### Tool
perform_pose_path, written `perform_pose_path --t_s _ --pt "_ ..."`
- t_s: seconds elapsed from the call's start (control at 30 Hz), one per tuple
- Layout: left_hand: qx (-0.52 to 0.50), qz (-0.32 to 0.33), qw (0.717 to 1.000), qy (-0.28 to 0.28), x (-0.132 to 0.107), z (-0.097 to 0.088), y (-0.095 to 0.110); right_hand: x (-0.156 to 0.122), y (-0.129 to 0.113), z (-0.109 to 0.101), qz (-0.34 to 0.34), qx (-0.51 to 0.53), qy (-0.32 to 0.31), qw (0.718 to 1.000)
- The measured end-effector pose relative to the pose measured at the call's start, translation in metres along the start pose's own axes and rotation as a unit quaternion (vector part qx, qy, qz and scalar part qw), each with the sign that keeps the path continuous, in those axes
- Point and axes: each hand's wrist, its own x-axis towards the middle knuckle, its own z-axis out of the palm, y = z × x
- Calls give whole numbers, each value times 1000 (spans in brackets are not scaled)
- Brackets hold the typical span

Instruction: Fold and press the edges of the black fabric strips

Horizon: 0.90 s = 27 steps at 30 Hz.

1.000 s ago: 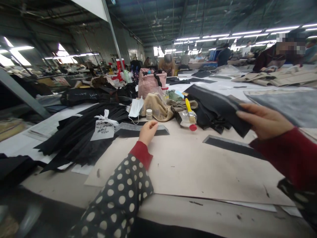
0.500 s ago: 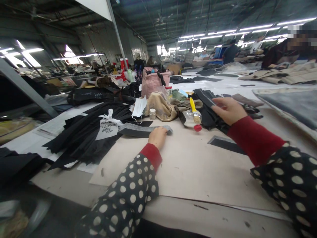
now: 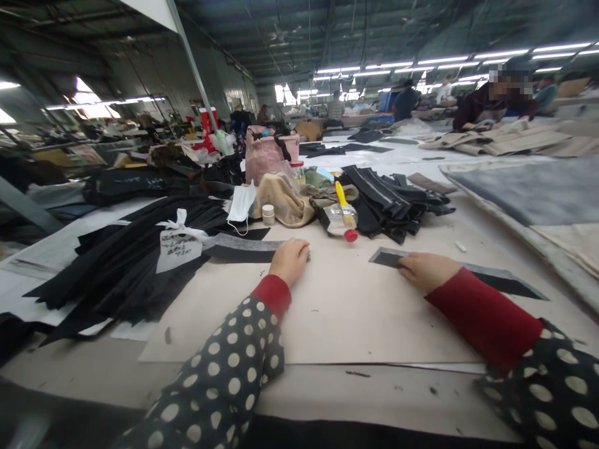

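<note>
My left hand point(image 3: 290, 259) rests with curled fingers on the right end of a long grey-and-black strip point(image 3: 241, 248), which lies along the far edge of a brown cardboard sheet point(image 3: 346, 312). On the right side of that sheet lies a second narrow black strip point(image 3: 496, 279). My right hand point(image 3: 427, 270) is on its left part, fingers bent together over it. Both sleeves are black with white dots and have red cuffs.
Behind the sheet lie a stack of black cut pieces point(image 3: 393, 198), a yellow-handled brush point(image 3: 344, 207) on a red-capped jar, a small white pot point(image 3: 268, 214), a face mask point(image 3: 240, 203), beige cloth and a pink bag point(image 3: 266, 153). Tagged black fabric point(image 3: 135, 262) spreads left. People work at far tables.
My right hand let go of the black piece it held up, passed over the stack and came down onto the black strip. My left hand slid to the grey strip's right end.
</note>
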Motion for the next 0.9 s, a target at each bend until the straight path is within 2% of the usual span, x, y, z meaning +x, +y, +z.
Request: perform_pose_path --t_s 0.2,0.4,0.47,0.57,0.73,0.9 --pt "-33 -9 999 -8 -2 2 -1 -4 -11 3 1 -46 -31 998" --pt "-66 -12 998 -3 -3 4 2 -8 -14 2 -5 -8 14 1000" --pt "-71 -16 997 1 -2 3 1 -16 -29 -1 -35 16 35 999" --pt "-56 -33 998 9 0 -1 -6 -29 -68 -8 -109 54 56 991" --pt "-23 -57 998 -16 0 -8 -22 -42 -130 -23 -199 93 77 973" --pt "-42 -38 998 -23 -1 -8 -16 -52 -155 -27 -232 113 116 959"
